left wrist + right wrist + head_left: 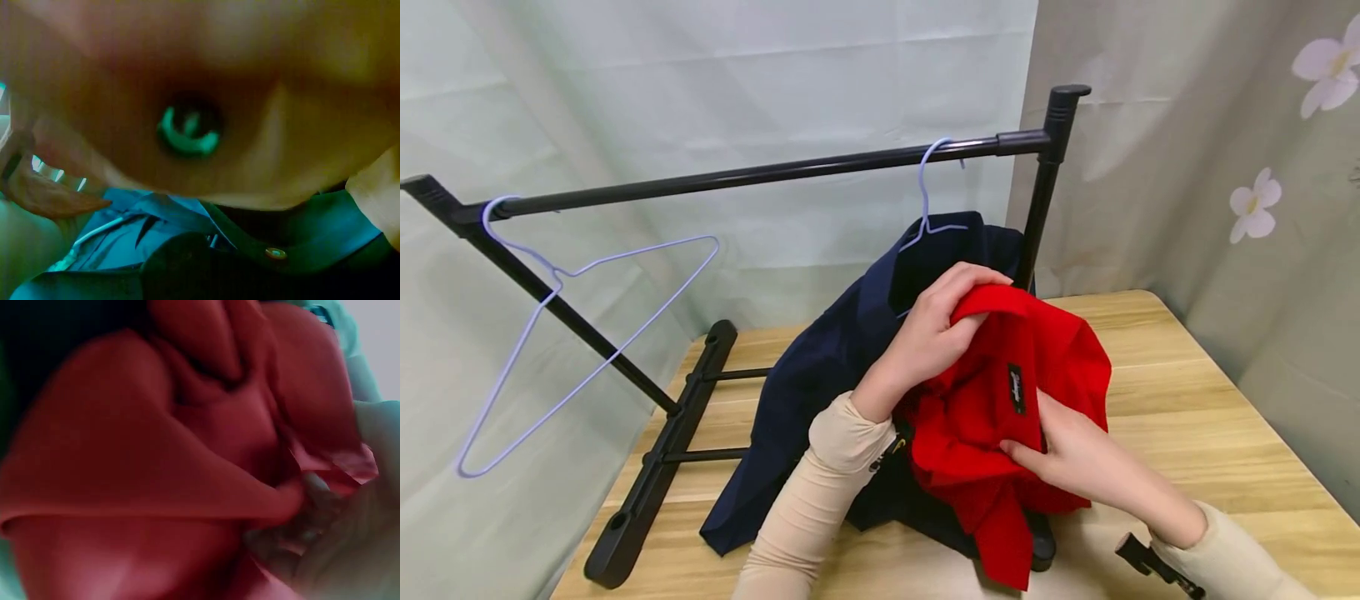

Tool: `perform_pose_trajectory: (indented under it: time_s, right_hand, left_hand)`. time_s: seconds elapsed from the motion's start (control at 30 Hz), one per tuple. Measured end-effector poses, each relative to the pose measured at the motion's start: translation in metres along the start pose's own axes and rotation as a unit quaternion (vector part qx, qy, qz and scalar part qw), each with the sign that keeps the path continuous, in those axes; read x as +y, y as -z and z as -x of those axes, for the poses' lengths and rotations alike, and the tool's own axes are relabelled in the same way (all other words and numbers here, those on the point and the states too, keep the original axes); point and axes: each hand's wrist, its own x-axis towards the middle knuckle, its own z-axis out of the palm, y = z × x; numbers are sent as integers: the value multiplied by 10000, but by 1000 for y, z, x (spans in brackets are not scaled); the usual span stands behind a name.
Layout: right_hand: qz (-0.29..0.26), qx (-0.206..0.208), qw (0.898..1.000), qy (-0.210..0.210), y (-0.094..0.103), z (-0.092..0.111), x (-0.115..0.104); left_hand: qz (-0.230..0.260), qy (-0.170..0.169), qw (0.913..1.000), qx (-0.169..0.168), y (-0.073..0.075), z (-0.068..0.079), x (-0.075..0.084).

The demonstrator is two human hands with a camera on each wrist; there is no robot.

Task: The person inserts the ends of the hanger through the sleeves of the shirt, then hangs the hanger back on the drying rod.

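A red garment [1067,333] with a black label [1017,388] inside is bunched between both hands, above the table. My left hand [936,325] grips its upper edge, fingers behind the cloth and thumb inside the fold. My right hand [1067,446] holds the opposite edge near the label, thumb on the near side; several of its fingers are hidden by cloth. In the right wrist view the red cloth [125,444] fills most of the frame, pinched by the right hand [337,531]. Just behind, a navy garment [827,358] hangs from a lavender hanger [924,192].
A black clothes rack [760,173] stands on the wooden table [1195,400]. On its left end hangs a bare lavender wire hanger [617,354]. The rack's foot [658,467] lies along the table's left side. Pale curtains [775,75] close off the back.
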Motion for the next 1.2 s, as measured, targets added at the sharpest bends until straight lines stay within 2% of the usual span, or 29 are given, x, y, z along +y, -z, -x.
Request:
perform_pose_trajectory:
  time_s: [0.07,0.17,0.67,0.83,1.03,1.2]
  right_hand:
    - [-16,-304,9994,150,-5,-1,10]
    - [-150,-505,9983,247,-9,-3,19]
    - [-165,-725,9960,500,-10,-3,25]
    - [-24,-591,9954,758,-6,-1,27]
    - [55,-433,9943,974,5,1,28]
    - [-4,-125,9933,1146,18,1,24]
  left_hand:
    - [-9,-7,10000,-7,0,0,-1]
    - [2,41,10000,-55,0,1,-2]
    - [153,301,9993,-168,1,6,-7]
    - [224,284,9993,-100,1,6,-7]
    - [395,92,9992,67,3,6,-4]
    - [597,-46,9981,162,7,6,2]
